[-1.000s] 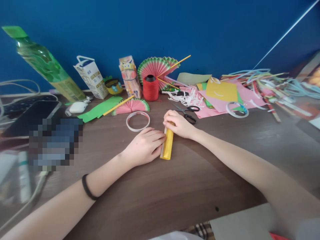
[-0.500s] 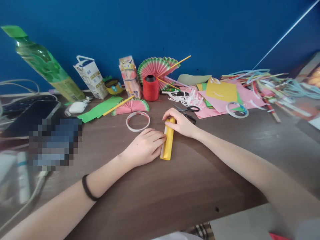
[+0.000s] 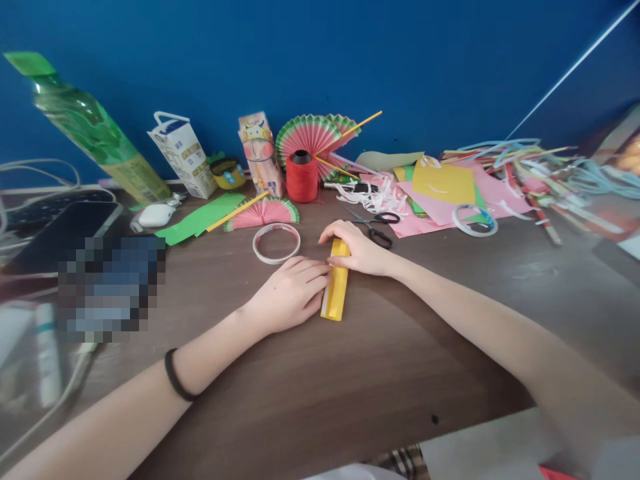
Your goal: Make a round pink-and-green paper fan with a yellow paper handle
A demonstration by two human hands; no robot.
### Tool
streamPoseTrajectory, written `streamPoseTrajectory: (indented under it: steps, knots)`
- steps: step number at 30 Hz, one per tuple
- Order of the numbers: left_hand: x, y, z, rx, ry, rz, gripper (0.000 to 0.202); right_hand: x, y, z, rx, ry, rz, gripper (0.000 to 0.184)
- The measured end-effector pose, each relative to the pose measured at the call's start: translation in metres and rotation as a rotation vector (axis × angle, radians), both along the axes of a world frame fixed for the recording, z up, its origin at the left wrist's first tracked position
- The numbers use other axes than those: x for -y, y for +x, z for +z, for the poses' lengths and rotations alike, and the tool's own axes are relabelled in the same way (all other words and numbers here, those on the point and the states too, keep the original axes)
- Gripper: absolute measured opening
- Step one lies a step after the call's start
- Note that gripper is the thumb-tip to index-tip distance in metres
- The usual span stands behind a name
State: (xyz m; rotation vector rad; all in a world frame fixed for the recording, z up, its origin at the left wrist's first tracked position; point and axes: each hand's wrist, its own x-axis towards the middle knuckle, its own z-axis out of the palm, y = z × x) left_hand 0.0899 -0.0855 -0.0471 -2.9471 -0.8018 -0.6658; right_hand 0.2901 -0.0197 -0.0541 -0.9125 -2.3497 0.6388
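A narrow folded strip of yellow paper [image 3: 339, 283] lies on the table, its long side running away from me. A pale band, perhaps tape, shows along its left edge. My left hand [image 3: 293, 293] rests at that edge, its fingers closed on the paper. From the right, my right hand [image 3: 361, 250] reaches over the far end, with the thumb pressed on the paper near the left fingertips and the fingers curled past the top. A roll of white tape [image 3: 276, 243] lies just beyond my left hand. Black-handled scissors [image 3: 380, 230] lie behind my right hand, partly hidden.
Behind stand a red thread spool [image 3: 302, 179], a pink-and-green paper fan [image 3: 305, 137], a decorated box [image 3: 261, 157], a milk carton [image 3: 187, 160] and a green bottle [image 3: 95, 127]. Coloured paper sheets [image 3: 443, 183] lie back right; a phone [image 3: 115, 283] lies left.
My right thumb has slid toward me along the paper's left edge, closer to my left fingertips. My left hand stays in place, and the strip has barely shifted.
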Motion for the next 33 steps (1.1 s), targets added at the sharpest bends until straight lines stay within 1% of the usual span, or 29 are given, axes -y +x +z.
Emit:
streamPoseTrajectory:
  steps: [5,9,12,15,18,21,25,27,28,29,31,32,33]
  knots:
    - [0.000,-0.001,0.001,0.014,-0.027,-0.008,0.024,-0.001,-0.002,-0.003,-0.054,-0.034,-0.043,0.022]
    - [-0.001,0.000,0.001,0.032,-0.016,-0.018,0.024,-0.001,-0.004,-0.005,-0.060,-0.007,-0.112,0.022]
    - [0.000,-0.001,0.000,0.030,0.002,-0.013,0.024,-0.002,-0.005,-0.007,-0.059,0.025,-0.135,0.022]
    - [0.000,-0.001,-0.001,0.024,0.013,-0.004,0.025,-0.001,-0.005,-0.007,-0.074,0.052,-0.132,0.015]
    - [0.000,-0.002,0.000,0.009,0.010,0.006,0.027,0.003,-0.004,-0.003,-0.131,0.119,-0.117,0.004]
    - [0.001,-0.003,-0.001,-0.002,0.003,0.041,0.028,0.008,-0.003,0.000,-0.118,0.200,-0.079,0.009]
    - [0.000,-0.004,-0.001,0.025,0.001,0.087,0.027,0.010,-0.003,-0.001,0.009,0.246,-0.025,0.012]
    - [-0.002,-0.007,0.002,0.061,0.019,0.152,0.027,0.009,-0.004,-0.004,0.034,0.257,-0.017,0.013]
    - [-0.004,-0.009,0.004,0.082,0.025,0.220,0.026,0.009,-0.004,-0.005,0.034,0.261,-0.018,0.014]
    - [-0.007,-0.012,0.006,0.098,0.025,0.303,0.025,0.008,-0.004,-0.005,0.030,0.266,-0.022,0.015]
    - [-0.013,-0.020,0.012,0.117,-0.030,0.526,0.022,0.009,-0.005,-0.005,0.016,0.277,-0.041,0.015]
    - [-0.016,-0.023,0.014,0.109,-0.077,0.606,0.020,0.009,-0.005,-0.005,0.008,0.282,-0.055,0.014]
    - [-0.019,-0.027,0.015,0.089,-0.138,0.650,0.023,0.010,-0.005,-0.004,0.000,0.289,-0.071,0.014]
